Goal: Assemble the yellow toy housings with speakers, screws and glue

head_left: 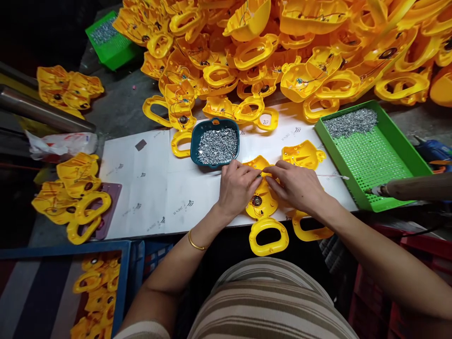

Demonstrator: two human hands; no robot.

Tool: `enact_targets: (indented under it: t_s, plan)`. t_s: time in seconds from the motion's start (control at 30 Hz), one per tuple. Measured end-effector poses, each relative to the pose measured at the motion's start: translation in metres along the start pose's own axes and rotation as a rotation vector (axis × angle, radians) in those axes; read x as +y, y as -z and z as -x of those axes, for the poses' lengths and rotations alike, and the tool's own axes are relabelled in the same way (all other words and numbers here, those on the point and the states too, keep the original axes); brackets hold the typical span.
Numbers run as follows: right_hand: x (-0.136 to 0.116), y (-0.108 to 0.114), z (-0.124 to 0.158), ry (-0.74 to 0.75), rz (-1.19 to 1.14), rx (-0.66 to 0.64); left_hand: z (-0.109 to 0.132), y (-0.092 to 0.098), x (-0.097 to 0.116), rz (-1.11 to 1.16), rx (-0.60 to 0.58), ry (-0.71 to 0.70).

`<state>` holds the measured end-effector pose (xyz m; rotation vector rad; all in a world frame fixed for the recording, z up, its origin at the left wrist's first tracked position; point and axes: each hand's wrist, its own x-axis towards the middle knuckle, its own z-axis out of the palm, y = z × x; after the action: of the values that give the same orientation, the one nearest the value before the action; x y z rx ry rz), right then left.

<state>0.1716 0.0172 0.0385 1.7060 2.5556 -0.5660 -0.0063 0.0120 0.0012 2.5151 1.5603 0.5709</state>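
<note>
A yellow plastic shell (263, 200) with a round dark part and a ring handle lies at the front edge of the white board. Over its upper part my left hand (237, 186) has its fingers pressed together around something small and dark. My right hand (294, 184) meets it from the right, fingers closed at the same spot; what they pinch is too small to name. A thin wire (332, 176) runs out to the right beyond my right hand. Just behind my left hand stands a dark teal tray (193, 146) of small metal screws. Another yellow shell (302, 155) lies behind my right hand.
A green perforated basket (376, 165) with screws stands right, a tool (406, 188) reaching over its front corner. Yellow shells (257, 52) are heaped across the back. More shells (76, 188) lie left, by a blue crate (125, 278). A green box (116, 52) stands back left.
</note>
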Motion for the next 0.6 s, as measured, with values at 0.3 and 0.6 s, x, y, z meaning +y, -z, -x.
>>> enact_targets:
  t_s: [0.3, 0.6]
  plan:
    - [0.0008, -0.005, 0.0027, 0.046, -0.017, 0.031, 0.0001, 0.0006, 0.0023, -0.031, -0.027, 0.025]
    - [-0.0041, 0.003, -0.0007, 0.039, 0.132, -0.098, -0.0046, -0.0011, 0.0038, -0.091, -0.068, 0.03]
